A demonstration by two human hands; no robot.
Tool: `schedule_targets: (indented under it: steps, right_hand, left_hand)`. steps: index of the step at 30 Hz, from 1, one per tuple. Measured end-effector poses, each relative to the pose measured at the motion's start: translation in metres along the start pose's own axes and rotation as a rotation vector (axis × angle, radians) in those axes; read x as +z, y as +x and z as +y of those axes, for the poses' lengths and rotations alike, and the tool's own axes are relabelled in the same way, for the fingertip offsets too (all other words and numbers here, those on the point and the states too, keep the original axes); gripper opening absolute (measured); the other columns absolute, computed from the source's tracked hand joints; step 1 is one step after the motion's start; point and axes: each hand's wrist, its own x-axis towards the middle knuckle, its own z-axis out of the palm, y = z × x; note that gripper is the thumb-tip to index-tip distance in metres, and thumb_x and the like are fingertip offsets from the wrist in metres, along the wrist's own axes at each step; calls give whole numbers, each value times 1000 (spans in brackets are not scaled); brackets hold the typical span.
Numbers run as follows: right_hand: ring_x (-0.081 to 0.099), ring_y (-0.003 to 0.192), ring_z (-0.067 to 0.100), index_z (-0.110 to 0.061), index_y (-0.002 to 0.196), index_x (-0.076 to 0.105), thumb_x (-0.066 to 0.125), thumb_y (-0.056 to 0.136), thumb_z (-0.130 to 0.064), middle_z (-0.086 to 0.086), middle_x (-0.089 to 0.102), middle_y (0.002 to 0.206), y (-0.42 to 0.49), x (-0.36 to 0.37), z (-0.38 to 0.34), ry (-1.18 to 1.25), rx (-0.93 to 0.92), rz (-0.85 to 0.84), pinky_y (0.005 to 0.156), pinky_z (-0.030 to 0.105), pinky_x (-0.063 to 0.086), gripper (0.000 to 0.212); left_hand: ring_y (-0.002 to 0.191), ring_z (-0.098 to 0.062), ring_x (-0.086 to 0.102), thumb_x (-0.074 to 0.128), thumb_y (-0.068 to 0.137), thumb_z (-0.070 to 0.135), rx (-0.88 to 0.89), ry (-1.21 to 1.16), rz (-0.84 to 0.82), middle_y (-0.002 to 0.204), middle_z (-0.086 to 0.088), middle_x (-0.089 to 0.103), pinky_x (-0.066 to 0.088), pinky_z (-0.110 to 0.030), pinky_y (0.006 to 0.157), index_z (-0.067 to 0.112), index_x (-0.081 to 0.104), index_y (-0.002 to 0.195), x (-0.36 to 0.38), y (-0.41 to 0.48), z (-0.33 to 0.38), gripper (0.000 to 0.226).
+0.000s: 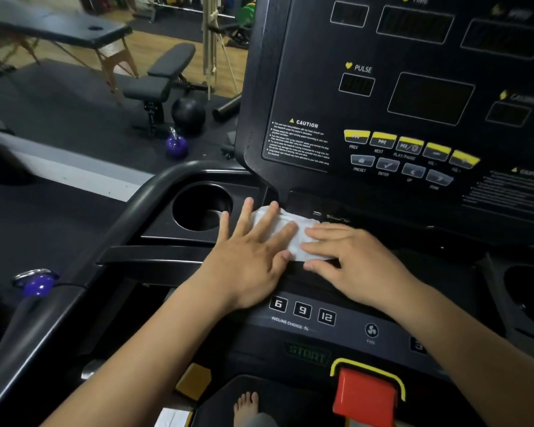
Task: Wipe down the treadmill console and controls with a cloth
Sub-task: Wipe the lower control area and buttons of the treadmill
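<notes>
A white cloth (290,234) lies flat on the ledge below the black treadmill console (413,97). My left hand (253,257) rests on the cloth's left part, fingers spread and flat. My right hand (352,257) presses on its right part, fingers pointing left. Both palms cover much of the cloth. The yellow and grey control buttons (410,155) sit on the panel above the hands. Below my wrists are the incline keys (302,310), the fan button (371,330) and the START button (307,355).
A round cup holder (201,208) is just left of the cloth, and another (527,291) is at the right. A red safety key (364,396) sits low on the console. Left of the treadmill are a weight bench (158,78), a black ball (188,114) and purple kettlebells (176,144).
</notes>
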Motion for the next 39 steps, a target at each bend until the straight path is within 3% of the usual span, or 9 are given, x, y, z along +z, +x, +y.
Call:
schedule_targets:
  steps: [3, 8, 13, 18, 20, 22, 26, 32, 39]
  right_hand:
    - [41, 134, 4, -28, 119, 70, 65, 88, -45, -8, 58, 137, -4, -8, -1, -21, 14, -81, 110, 12, 19, 35]
    - [55, 103, 9, -27, 93, 78, 63, 89, -42, -14, 67, 107, -6, -19, -1, -47, -27, 48, 91, 35, 48, 21]
    - [49, 110, 11, -27, 109, 74, 61, 93, -34, -13, 61, 119, 16, -4, -8, -62, -28, -41, 92, 36, 47, 22]
    - [49, 123, 18, -24, 110, 73, 51, 95, -36, -4, 59, 132, 2, -3, -13, -203, -52, 15, 91, 40, 52, 29]
    - [45, 131, 16, -20, 106, 72, 38, 94, -41, -2, 61, 130, -9, 2, -19, -100, -114, -40, 103, 40, 46, 42]
    - [21, 146, 10, -19, 120, 64, 21, 93, -46, -3, 48, 145, -8, 10, -28, -37, -116, -219, 120, 28, 19, 58]
    - [-1, 149, 4, -35, 149, 32, 8, 89, -61, -16, 15, 161, -3, 4, -28, -118, 10, -254, 118, 22, 1, 70]
    - [-1, 149, 4, -41, 149, 29, -1, 83, -71, -17, 14, 161, -19, -4, -51, -151, 37, -303, 116, 21, -3, 78]
    - [10, 146, 1, -36, 142, 44, 1, 85, -76, -16, 28, 157, 5, -2, -39, -76, -21, -172, 117, 27, 19, 82]
  left_hand:
    - [146, -29, -31, 5, 96, 60, -9, 50, 4, 163, 6, -23, -9, -59, 118, 43, -5, 155, -4, -3, 0, 62]
    - [144, -24, -35, -11, 82, 65, -28, -2, 83, 162, 4, -25, -13, -55, 119, 45, -13, 152, 6, -17, 8, 73]
    - [142, -22, -39, -8, 87, 62, -51, -43, 135, 160, 3, -30, -15, -54, 119, 41, -15, 153, 11, -18, 9, 70]
    - [153, -26, -9, 11, 99, 49, 54, 32, 278, 166, -4, 6, 2, -59, 121, 20, 17, 157, 11, -30, 14, 65]
    - [153, -24, 1, 18, 101, 44, 82, 2, 332, 165, -7, 15, 7, -55, 121, 13, 26, 155, 13, -37, 19, 63]
    - [153, -21, 0, 15, 101, 44, 56, -44, 324, 165, -7, 16, 5, -51, 122, 12, 26, 155, 14, -41, 21, 64]
    - [151, -15, -18, -3, 93, 57, -30, -106, 255, 166, 0, -2, -8, -42, 123, 20, 9, 158, 11, -39, 13, 76]
    - [150, -13, -19, -13, 91, 62, -70, -177, 265, 166, 2, -4, -7, -39, 124, 29, 8, 158, 17, -44, 9, 77]
    - [152, -14, -9, 6, 97, 48, -3, -197, 297, 166, 2, 6, 0, -40, 125, 22, 17, 158, 7, -39, 4, 67]
